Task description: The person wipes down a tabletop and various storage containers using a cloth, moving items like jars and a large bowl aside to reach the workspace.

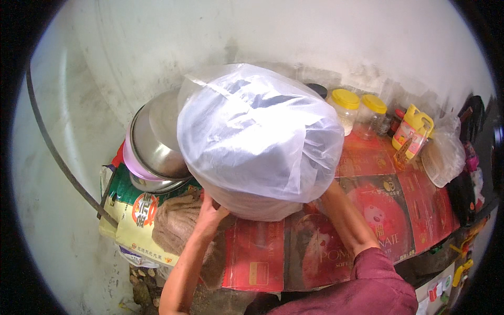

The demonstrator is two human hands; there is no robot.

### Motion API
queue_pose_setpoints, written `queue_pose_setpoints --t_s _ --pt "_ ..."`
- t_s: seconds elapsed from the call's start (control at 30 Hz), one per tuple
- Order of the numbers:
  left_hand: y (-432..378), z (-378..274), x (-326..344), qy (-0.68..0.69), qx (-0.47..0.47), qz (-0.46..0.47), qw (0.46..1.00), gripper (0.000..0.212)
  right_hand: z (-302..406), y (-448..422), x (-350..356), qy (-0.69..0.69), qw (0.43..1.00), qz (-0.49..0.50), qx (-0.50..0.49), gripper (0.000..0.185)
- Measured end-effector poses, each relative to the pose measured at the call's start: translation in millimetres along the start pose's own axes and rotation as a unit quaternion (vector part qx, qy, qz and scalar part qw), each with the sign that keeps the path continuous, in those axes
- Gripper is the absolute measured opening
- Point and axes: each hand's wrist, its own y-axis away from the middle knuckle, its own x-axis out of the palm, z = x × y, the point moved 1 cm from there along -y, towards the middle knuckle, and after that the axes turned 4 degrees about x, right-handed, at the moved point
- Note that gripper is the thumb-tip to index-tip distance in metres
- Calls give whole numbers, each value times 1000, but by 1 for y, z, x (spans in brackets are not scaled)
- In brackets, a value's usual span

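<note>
A large, rounded bundle in translucent white plastic (252, 138) fills the middle of the head view, over the near part of the table. Its surface is glossy and creased, and what is inside cannot be made out. At its lower left edge my left hand (212, 210) grips it, the fingers partly tucked out of sight beneath. My right hand (321, 199) reaches under the lower right side, and its fingers are hidden by the plastic. Beside my left wrist lies a crumpled brown cloth (177, 220).
Metal bowls (157, 134) and a pink basin (136, 159) are stacked at left. Yellow-lidded jars (346, 106), a yellow jug (411, 132) and a plastic-bagged item (443, 157) stand at right. Flattened red cardboard (256, 252) covers the table. Behind rises a pale wall (275, 31).
</note>
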Motion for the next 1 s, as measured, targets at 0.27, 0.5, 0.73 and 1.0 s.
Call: queue_pose_setpoints --t_s 0.27,0.5,0.73,1.0 --pt "-30 0 34 91 -8 39 995 77 53 -10 -44 37 999 -16 -26 47" --pt "-45 -11 96 -6 64 96 993 100 90 26 -114 35 996 -69 -49 46" --pt "-62 -21 131 13 85 103 991 97 98 9 -138 48 996 -59 -57 45" --pt "-67 -13 128 27 110 78 991 85 92 1 -140 69 993 -69 -60 45"
